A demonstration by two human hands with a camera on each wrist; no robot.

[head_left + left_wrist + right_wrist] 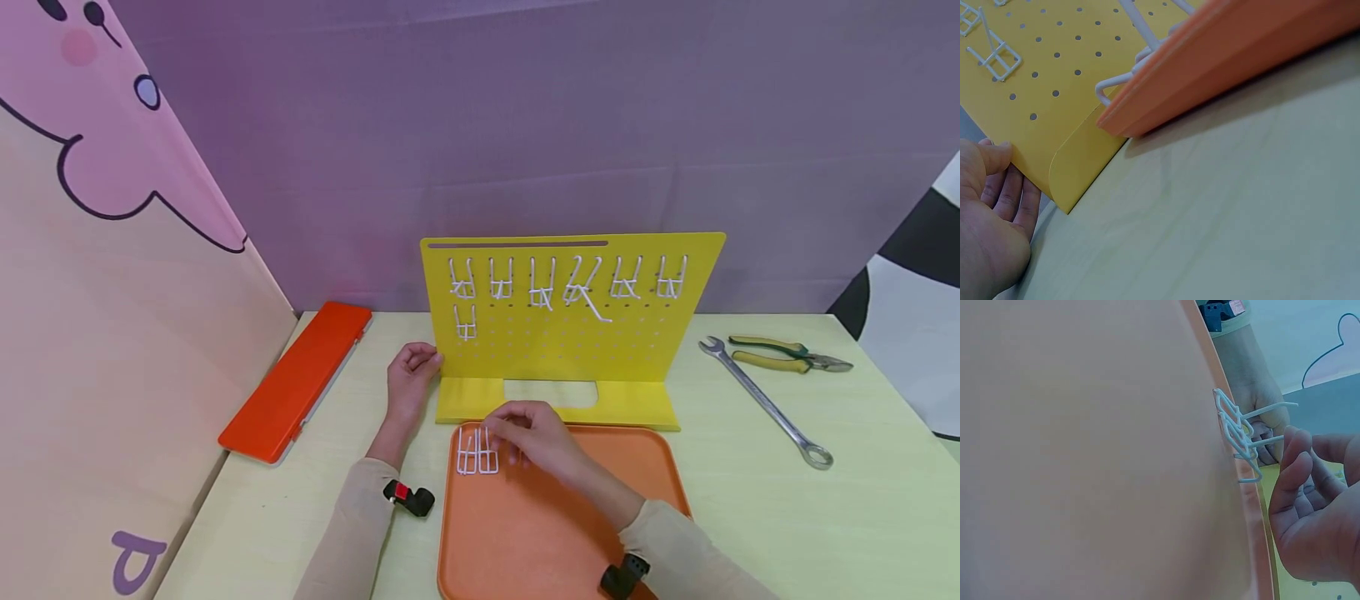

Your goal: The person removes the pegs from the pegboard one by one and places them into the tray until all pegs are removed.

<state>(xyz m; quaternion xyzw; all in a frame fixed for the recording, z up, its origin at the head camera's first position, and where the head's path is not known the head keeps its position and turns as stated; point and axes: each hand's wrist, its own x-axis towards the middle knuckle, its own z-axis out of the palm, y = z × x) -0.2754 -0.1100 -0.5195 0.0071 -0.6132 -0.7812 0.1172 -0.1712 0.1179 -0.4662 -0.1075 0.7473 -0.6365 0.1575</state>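
A yellow pegboard (562, 354) stands upright, with several white wire hooks (542, 297) along its top row and one more hook (466, 331) below at the left. My left hand (411, 382) grips the board's left edge, thumb in front and fingers behind, as the left wrist view shows. On the orange tray (510, 533) lie white wire hooks, side by side near its far left corner. My right hand (536, 437) pinches the prong of the right-hand hook (1244, 440) between thumb and index finger. Beside it rests the left-hand hook (467, 463).
To the left lies a flat red case (300, 383). A combination wrench (765, 402) and yellow-handled pliers (787, 354) lie on the table's right side. Behind the board hangs a purple cloth (555, 150). The tray's far rim sits close against the board's base (637, 404).
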